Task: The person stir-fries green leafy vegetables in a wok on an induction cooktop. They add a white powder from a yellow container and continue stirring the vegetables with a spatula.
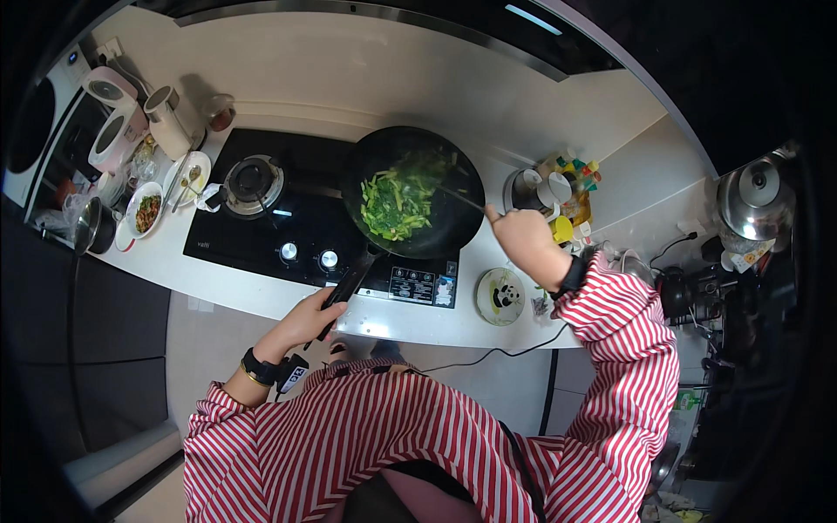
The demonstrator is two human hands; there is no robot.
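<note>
A dark wok (pixel 458 225) stands over the right burner of a black glass gas hob (pixel 301 222), tilted a little in the view. Chopped green vegetables (pixel 395 206) lie in its left half, with a faint haze above them. My left hand (pixel 312 319) grips the wok's long black handle (pixel 353 281) at the near edge of the counter. From the right, my right hand (pixel 526 240) holds a thin metal utensil (pixel 461 197) that reaches into the wok; its far end is blurred among the greens, so its kind cannot be told.
Left of the hob are a bowl of chopped food (pixel 148 212), a white plate with utensils (pixel 196 171), a small dark pot (pixel 98 225) and a pink rice cooker (pixel 118 140). A panda plate (pixel 500 296) lies right, below seasoning containers (pixel 552 189). A black cable (pixel 500 351) hangs near the counter.
</note>
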